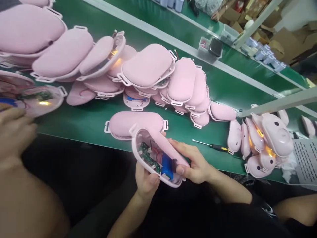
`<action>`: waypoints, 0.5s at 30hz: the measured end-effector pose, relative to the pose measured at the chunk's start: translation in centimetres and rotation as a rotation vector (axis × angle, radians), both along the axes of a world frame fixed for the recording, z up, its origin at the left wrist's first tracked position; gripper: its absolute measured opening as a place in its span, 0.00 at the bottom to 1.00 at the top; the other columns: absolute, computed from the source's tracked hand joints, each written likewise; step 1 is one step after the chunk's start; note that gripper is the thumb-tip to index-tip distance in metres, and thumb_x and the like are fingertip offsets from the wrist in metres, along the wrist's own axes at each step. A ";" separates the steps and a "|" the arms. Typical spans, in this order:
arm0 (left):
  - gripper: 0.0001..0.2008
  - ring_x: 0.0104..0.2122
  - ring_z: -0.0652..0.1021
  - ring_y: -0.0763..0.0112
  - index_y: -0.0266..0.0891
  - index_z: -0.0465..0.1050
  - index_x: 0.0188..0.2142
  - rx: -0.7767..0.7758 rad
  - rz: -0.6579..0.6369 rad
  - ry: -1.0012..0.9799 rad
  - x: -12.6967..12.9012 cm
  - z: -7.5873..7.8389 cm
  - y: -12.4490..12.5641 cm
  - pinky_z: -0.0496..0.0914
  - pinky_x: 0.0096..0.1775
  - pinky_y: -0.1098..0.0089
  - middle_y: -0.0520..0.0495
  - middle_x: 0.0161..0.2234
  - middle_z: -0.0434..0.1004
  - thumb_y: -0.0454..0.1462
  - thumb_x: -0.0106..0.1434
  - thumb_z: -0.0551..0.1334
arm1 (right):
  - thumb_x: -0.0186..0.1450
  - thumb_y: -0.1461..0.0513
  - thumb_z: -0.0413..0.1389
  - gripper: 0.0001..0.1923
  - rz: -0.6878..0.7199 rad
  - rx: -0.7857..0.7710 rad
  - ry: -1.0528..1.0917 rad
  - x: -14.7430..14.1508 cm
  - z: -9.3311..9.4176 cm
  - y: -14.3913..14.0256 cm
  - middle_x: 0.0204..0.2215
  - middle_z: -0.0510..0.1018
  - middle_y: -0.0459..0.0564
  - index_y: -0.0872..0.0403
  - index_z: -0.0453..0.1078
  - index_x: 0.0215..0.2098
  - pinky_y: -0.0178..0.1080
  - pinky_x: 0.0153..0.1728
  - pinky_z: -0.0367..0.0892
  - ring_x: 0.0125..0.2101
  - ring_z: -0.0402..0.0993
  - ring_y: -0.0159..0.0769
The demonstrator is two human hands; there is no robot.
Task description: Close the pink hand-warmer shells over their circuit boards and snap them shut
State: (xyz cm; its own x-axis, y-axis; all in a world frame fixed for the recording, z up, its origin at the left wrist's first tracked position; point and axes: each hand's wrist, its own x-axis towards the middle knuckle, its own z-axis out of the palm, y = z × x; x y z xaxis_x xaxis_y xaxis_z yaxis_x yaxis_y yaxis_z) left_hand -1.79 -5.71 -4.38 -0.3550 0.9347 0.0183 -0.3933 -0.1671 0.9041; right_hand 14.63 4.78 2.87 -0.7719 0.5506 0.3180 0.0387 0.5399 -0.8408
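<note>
live at the grip: left hand (145, 182) clasping the open pink case (170, 152) by its rim (134, 147), right hand (194, 162) grasping the lid (162, 141), at the near edge of the bench (86, 122). shell looks light, stiff, maybe slick; circuit board (149, 155) and thin wires (156, 150) look fragile, so rim's the safe hold. beyond, more cases (148, 64) piled up.

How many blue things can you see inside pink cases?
3: one blue part in the held case, another in the far-left case, a third in the pile. More may be hidden.
</note>
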 end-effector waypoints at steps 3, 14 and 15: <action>0.45 0.67 0.84 0.33 0.44 0.71 0.76 0.069 0.008 -0.110 0.4 0.3 0.2 0.83 0.64 0.40 0.29 0.67 0.83 0.60 0.67 0.73 | 0.84 0.42 0.55 0.40 -0.015 -0.007 0.007 0.4 -0.6 -0.1 0.79 0.75 0.57 0.42 0.54 0.88 0.50 0.76 0.74 0.74 0.79 0.48; 0.44 0.69 0.83 0.32 0.47 0.74 0.75 0.107 0.007 -0.179 0.8 1.0 0.5 0.83 0.67 0.40 0.32 0.74 0.78 0.58 0.65 0.78 | 0.81 0.39 0.58 0.42 -0.085 -0.036 0.096 1.2 -2.1 -0.8 0.74 0.81 0.59 0.45 0.61 0.85 0.53 0.73 0.77 0.72 0.82 0.54; 0.44 0.69 0.82 0.32 0.47 0.75 0.75 0.103 0.008 -0.180 0.9 0.9 0.5 0.83 0.67 0.40 0.32 0.74 0.78 0.57 0.65 0.78 | 0.81 0.40 0.58 0.42 -0.074 -0.037 0.078 1.2 -2.1 -0.8 0.75 0.79 0.59 0.45 0.60 0.86 0.54 0.76 0.74 0.74 0.79 0.54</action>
